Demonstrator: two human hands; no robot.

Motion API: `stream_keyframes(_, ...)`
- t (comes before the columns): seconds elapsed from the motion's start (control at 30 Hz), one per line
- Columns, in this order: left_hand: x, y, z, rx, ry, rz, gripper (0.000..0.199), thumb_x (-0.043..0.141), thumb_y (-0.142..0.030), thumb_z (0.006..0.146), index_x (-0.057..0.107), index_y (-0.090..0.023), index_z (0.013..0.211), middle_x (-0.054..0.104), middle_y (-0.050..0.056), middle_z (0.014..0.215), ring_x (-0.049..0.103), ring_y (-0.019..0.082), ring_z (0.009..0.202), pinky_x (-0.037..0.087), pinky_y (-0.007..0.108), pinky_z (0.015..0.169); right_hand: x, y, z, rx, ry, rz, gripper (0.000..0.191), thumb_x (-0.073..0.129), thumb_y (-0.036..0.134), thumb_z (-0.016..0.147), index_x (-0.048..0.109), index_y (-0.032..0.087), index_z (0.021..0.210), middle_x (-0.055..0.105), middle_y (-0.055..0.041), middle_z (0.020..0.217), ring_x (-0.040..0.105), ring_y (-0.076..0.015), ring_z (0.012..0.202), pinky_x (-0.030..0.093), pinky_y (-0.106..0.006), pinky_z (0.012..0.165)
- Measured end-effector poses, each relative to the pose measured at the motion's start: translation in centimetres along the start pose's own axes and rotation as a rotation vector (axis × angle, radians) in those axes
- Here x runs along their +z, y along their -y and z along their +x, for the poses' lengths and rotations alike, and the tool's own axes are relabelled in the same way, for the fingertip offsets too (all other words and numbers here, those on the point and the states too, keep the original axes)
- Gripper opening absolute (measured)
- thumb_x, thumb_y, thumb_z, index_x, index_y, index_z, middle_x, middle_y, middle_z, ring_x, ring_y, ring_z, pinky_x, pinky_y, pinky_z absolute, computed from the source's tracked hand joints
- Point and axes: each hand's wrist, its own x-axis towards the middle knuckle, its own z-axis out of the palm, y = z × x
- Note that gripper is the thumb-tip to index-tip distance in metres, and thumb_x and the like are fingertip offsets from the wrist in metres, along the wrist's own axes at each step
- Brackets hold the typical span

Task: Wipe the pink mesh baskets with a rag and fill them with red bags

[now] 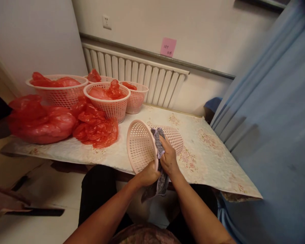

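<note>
A pale pink perforated plastic basket [141,145] lies tipped on its side at the table's front edge, its mouth facing left. My left hand [149,174] is closed on the near part of its rim, fingers reaching inside. Against the outer wall, just behind the rim, my right hand [169,159] presses a grey cloth [158,140] with a light purple edging. The cloth's lower end hangs down between my hands, below the table edge. My right fingers are partly hidden by the cloth.
Several pink baskets [117,106] holding red plastic bags stand at the back left. A filled red bag [45,123] and a crumpled red bag [96,130] lie before them on the flowered tablecloth [208,162]. A radiator [137,69] runs behind; a blue curtain [269,135] hangs right.
</note>
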Motion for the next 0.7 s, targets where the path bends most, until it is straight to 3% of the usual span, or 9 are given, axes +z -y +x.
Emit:
stream_keyframes(0.13,0.7,1.1,-0.6,-0.071,-0.010,0.125,0.044,0.048,-0.001,0.062,0.063,-0.011,0.102,0.068,0.006,0.101,0.059,0.023,0.096,0.044,0.041,0.100,-0.5,-1.6,3.2,0.035,0.019,-0.063,0.048,0.043,0.016,0.088,0.051,0.030,0.133,0.052,0.0011,0.139,0.044,-0.0184,0.132,0.033,-0.040,0.113)
stream_keyframes(0.27,2.0,2.1,-1.3,0.020,0.054,0.133,0.056,0.046,0.002,0.061,0.060,-0.015,0.112,0.066,0.006,0.109,0.054,0.024,0.109,0.036,0.042,0.108,-1.4,-4.2,5.1,0.101,0.025,-0.155,0.046,0.042,0.011,0.081,0.061,0.024,0.121,0.064,-0.0037,0.124,0.056,-0.0209,0.119,0.041,-0.037,0.104)
stream_keyframes(0.4,2.9,2.3,-1.6,0.124,0.111,0.117,0.063,0.047,0.001,0.062,0.056,-0.017,0.122,0.061,0.007,0.124,0.048,0.026,0.122,0.027,0.043,0.114,-2.5,-6.6,5.4,0.201,0.020,-0.246,0.039,0.043,0.015,0.082,0.066,0.021,0.112,0.069,-0.0068,0.111,0.063,-0.0242,0.104,0.047,-0.037,0.093)
stream_keyframes(0.5,3.0,1.4,-1.3,0.058,0.102,0.090,0.063,0.054,-0.003,0.063,0.054,-0.016,0.125,0.060,0.008,0.125,0.050,0.028,0.120,0.029,0.044,0.113,-2.8,-7.3,4.6,0.206,-0.026,-0.255,0.038,0.043,0.017,0.082,0.065,0.021,0.113,0.069,-0.0057,0.113,0.062,-0.0228,0.104,0.046,-0.035,0.094)
stream_keyframes(0.6,3.0,-0.3,-0.2,-0.053,0.006,-0.099,0.054,0.062,-0.016,0.071,0.053,-0.015,0.124,0.062,0.009,0.121,0.053,0.028,0.116,0.035,0.045,0.108,-2.6,-7.3,3.5,0.181,-0.086,-0.254,0.043,0.042,0.015,0.081,0.062,0.023,0.119,0.067,-0.0042,0.117,0.061,-0.0211,0.108,0.045,-0.034,0.097)
stream_keyframes(0.7,3.0,-2.2,1.6,-0.047,-0.111,-0.422,0.050,0.061,-0.028,0.080,0.051,-0.016,0.127,0.061,0.010,0.123,0.051,0.028,0.121,0.035,0.044,0.108,-2.5,-7.3,2.7,0.186,-0.103,-0.260,0.050,0.041,0.012,0.079,0.060,0.023,0.123,0.065,-0.0046,0.122,0.059,-0.0211,0.113,0.044,-0.034,0.099)
